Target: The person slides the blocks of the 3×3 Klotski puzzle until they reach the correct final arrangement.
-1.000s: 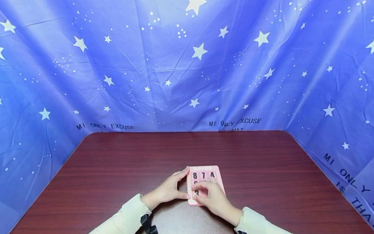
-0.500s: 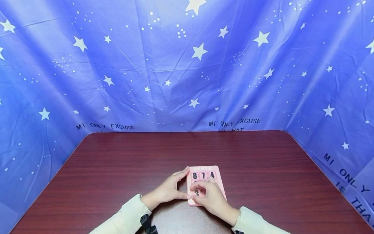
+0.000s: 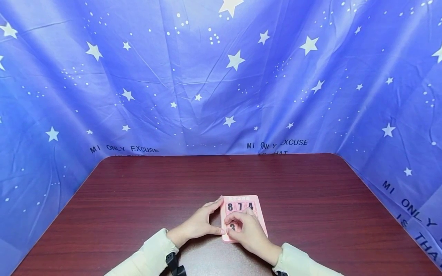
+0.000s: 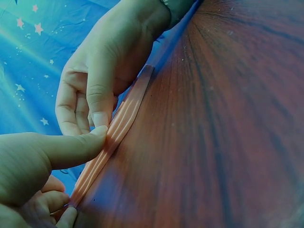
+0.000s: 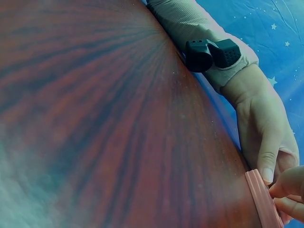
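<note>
A pink number slide puzzle (image 3: 261, 220) lies flat on the table, its top row reading 8, 7, 4. Lower on its left side a 3 tile (image 3: 233, 227) shows. My left hand (image 3: 197, 224) holds the puzzle's left edge, thumb near the lower corner and fingers at the upper one. Over the tiles, my right hand (image 3: 253, 234) touches the face with thumb and bent fingertips, nothing lifted between them. It covers most of the middle and lower rows. In the left wrist view, the right thumb (image 4: 99, 102) points down close to the left thumb (image 4: 90, 145).
The dark red wooden table (image 3: 155, 184) surrounds the puzzle. A blue star-printed cloth (image 3: 193, 76) hangs behind the table and at both sides. A black wrist camera (image 3: 172, 260) sits at the left sleeve's cuff.
My right hand has shifted slightly left over the tiles, and its index finger now covers more of the middle row's left end. My left hand stays in place.
</note>
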{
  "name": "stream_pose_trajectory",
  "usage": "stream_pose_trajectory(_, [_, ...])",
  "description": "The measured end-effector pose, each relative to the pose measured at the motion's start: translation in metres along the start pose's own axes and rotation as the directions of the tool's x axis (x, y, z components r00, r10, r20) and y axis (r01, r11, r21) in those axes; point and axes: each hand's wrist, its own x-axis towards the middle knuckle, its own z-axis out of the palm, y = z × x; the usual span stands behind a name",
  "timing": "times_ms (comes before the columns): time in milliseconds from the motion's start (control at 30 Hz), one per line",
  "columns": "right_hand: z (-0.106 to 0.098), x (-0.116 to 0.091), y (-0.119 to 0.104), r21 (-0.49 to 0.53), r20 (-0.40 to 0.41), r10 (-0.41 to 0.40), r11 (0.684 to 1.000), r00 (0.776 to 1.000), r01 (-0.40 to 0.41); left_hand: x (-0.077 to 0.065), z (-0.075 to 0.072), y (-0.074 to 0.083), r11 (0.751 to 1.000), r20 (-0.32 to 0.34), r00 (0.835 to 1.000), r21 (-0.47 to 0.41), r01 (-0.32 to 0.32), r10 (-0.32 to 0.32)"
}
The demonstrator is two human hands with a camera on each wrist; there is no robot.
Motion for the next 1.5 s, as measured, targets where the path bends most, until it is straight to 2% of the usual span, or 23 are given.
stream_pose_trajectory(133, [0.000,0.000,0.001,-0.008,-0.016,-0.028,1.000,0.999,0.028,0.000,0.000,0.000,1.000,-0.004,1.000,0.005,0.001,-0.001])
stream_pose_trajectory(367, [-0.004,-0.001,0.002,0.006,0.025,0.019,1.000,0.999,-0.019,0.000,0.000,0.001,1.000,0.000,1.000,0.005,0.003,-0.003])
stream_pose_trajectory(700, [-0.005,-0.002,0.004,0.014,0.028,0.026,1.000,0.999,-0.026,-0.001,0.001,0.004,0.999,0.003,1.000,0.018,0.027,-0.027])
stream_pose_trajectory(900, [-0.008,-0.004,0.003,0.020,0.027,-0.004,1.000,1.000,0.003,-0.001,0.002,0.005,0.999,0.005,0.999,0.026,0.048,-0.048])
stream_pose_trajectory(1167, [-0.010,-0.006,0.004,0.046,0.026,0.013,0.999,1.000,-0.014,-0.002,0.003,0.005,0.998,0.005,0.999,0.030,0.053,-0.053])
stream_pose_trajectory(1300, [-0.010,-0.007,0.007,0.045,0.021,-0.005,0.999,1.000,0.004,-0.002,0.003,0.005,0.998,0.007,0.999,0.034,0.050,-0.050])
stream_pose_trajectory(1500, [-0.014,-0.008,0.011,-0.022,-0.032,-0.057,0.998,0.998,0.056,-0.002,0.002,0.006,0.998,0.006,0.999,0.035,0.046,-0.046])
